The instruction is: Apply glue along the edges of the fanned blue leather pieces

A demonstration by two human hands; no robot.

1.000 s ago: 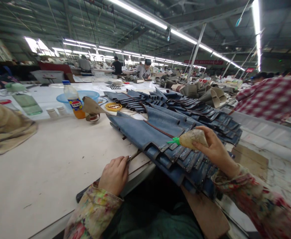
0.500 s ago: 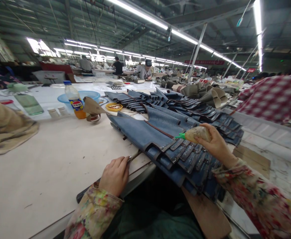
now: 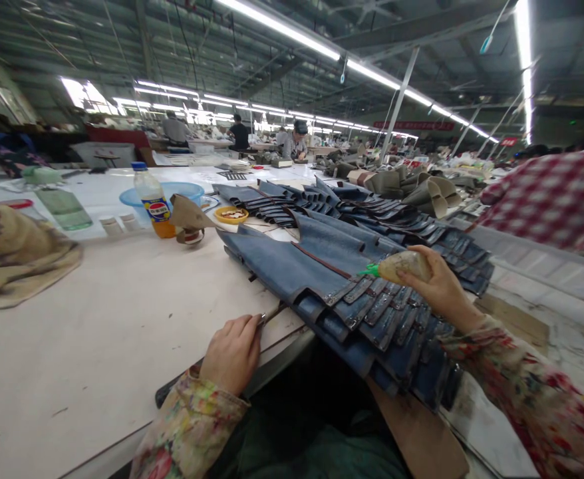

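You tip a squeeze bottle (image 3: 406,267) in your right hand (image 3: 439,283) over overlapping blue pieces (image 3: 282,259).
Your right fingers and thumb pinch the bottle's body, its green nozzle (image 3: 372,270) pointing left, close over the dark, glossy end strips of the pieces; you cannot tell from here whether the tip touches them; your left hand (image 3: 232,352) rests at the near edge of the white table (image 3: 122,319), fingers curled closed around a slim tool (image 3: 273,311) with a shiny metal part, most of it hidden; the blue pieces lie fanned in steps, jutting past that edge; beyond, left of a second blue stack (image 3: 257,203), sit a yellow dish (image 3: 231,223), an upright drink bottle (image 3: 155,203) and a pale blue basin (image 3: 188,191).
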